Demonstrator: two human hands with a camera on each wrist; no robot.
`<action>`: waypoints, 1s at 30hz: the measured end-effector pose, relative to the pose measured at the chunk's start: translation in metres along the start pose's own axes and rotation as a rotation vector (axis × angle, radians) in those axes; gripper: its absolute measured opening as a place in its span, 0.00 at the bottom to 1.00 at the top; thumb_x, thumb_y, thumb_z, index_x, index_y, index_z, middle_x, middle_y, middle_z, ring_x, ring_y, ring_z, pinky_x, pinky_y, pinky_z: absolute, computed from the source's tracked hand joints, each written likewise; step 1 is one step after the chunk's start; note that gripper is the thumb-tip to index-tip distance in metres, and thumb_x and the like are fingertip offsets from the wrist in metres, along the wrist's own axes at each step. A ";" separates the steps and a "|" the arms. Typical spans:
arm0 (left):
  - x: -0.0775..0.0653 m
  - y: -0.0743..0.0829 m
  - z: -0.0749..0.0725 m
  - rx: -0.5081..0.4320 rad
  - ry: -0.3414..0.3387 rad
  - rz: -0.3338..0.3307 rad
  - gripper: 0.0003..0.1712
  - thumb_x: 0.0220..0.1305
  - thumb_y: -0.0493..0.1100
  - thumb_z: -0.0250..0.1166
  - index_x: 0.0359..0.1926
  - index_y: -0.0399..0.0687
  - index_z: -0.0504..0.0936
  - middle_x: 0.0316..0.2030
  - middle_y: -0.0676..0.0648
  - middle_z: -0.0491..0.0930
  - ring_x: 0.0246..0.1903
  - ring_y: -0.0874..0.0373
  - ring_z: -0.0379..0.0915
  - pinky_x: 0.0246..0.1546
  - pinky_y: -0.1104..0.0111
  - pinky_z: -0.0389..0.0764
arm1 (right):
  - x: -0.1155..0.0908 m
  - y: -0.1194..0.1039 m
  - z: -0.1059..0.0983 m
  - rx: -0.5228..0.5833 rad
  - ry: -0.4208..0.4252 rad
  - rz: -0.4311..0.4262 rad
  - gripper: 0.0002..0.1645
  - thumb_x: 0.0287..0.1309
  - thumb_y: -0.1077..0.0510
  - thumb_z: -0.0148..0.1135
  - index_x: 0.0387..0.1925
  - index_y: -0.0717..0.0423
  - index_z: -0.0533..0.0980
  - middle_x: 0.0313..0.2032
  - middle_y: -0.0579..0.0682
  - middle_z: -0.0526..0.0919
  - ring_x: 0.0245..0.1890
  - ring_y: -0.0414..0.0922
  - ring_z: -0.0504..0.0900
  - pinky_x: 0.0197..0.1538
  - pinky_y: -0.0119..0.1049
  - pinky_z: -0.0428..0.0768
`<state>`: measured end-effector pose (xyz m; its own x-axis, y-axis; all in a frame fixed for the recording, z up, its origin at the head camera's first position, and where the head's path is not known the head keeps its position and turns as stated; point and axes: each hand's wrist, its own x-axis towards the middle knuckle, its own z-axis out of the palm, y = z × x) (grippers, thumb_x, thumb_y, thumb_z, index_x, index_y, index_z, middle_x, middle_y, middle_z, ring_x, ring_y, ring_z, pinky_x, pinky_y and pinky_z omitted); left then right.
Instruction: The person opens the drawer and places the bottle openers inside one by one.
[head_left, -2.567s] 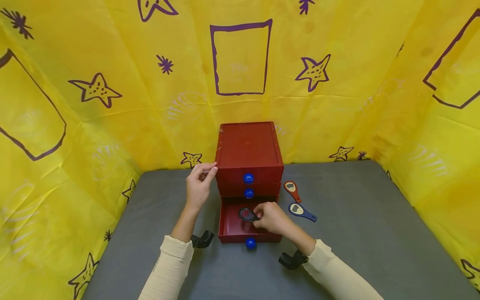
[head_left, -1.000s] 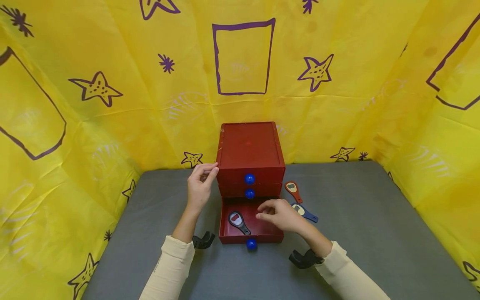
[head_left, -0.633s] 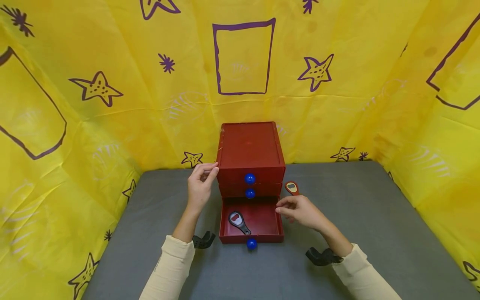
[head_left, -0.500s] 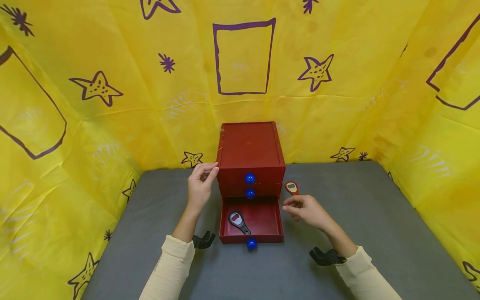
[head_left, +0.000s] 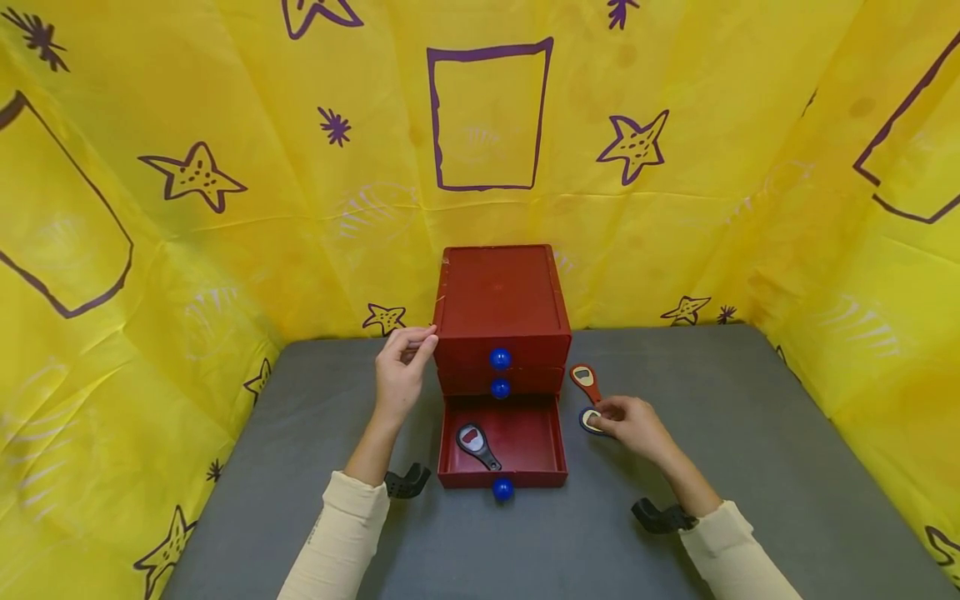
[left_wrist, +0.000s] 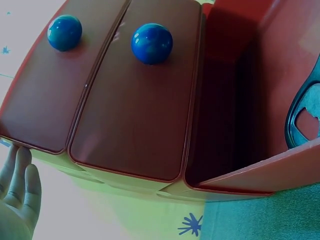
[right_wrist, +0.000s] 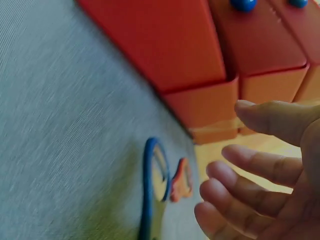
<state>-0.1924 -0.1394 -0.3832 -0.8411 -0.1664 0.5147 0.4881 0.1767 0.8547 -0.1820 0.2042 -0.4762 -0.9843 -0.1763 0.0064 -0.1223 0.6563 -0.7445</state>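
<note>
A red drawer cabinet [head_left: 498, 292] has its bottom drawer [head_left: 531, 446] pulled out. In that drawer lies a black bottle opener [head_left: 491, 457], partly seen at the edge of the left wrist view. My left hand [head_left: 397, 379] touches the cabinet's upper left side with its fingertips, fingers nearly straight. To the right of the drawer, my right hand [head_left: 637, 429] hovers over a blue bottle opener [head_left: 589, 422] and hides its handle. The right wrist view has thumb and fingers spread, apart from the blue opener. A red bottle opener [head_left: 592, 390] lies just behind it on the table.
Two upper drawers are closed, each with a blue knob [head_left: 500, 359]. The pulled-out drawer's front edge and blue knob [head_left: 503, 489] stick out over the grey tabletop [head_left: 495, 550]. Yellow cloth [head_left: 300, 250] with drawn stars hangs behind and at both sides.
My right hand let go of the black bottle opener in the drawer, then moved right, out over the blue opener. The black opener now lies flat, turned. My left hand stays in place.
</note>
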 end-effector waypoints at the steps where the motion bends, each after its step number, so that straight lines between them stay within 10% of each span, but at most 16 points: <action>1: 0.000 0.000 0.000 -0.002 0.001 0.002 0.11 0.62 0.29 0.63 0.44 0.22 0.82 0.41 0.28 0.77 0.35 0.72 0.73 0.38 0.84 0.76 | 0.001 0.003 0.001 -0.023 0.013 -0.006 0.17 0.55 0.58 0.69 0.41 0.67 0.82 0.34 0.57 0.87 0.34 0.46 0.83 0.37 0.34 0.79; 13: 0.000 0.001 0.001 -0.012 0.007 0.008 0.11 0.62 0.29 0.64 0.43 0.22 0.82 0.40 0.28 0.77 0.36 0.71 0.73 0.39 0.84 0.76 | -0.001 0.028 0.014 -0.310 0.109 -0.024 0.20 0.48 0.59 0.72 0.42 0.68 0.82 0.37 0.62 0.82 0.39 0.57 0.78 0.46 0.55 0.76; 30: 0.000 0.003 0.001 -0.005 0.002 -0.006 0.12 0.62 0.29 0.63 0.44 0.22 0.82 0.41 0.27 0.76 0.35 0.71 0.73 0.39 0.83 0.76 | -0.005 0.031 0.019 -0.352 0.108 -0.031 0.15 0.45 0.65 0.72 0.37 0.68 0.82 0.30 0.58 0.79 0.32 0.53 0.77 0.38 0.50 0.75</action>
<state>-0.1909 -0.1381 -0.3810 -0.8437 -0.1696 0.5093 0.4837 0.1711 0.8583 -0.1785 0.2113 -0.5117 -0.9849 -0.1335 0.1098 -0.1697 0.8674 -0.4679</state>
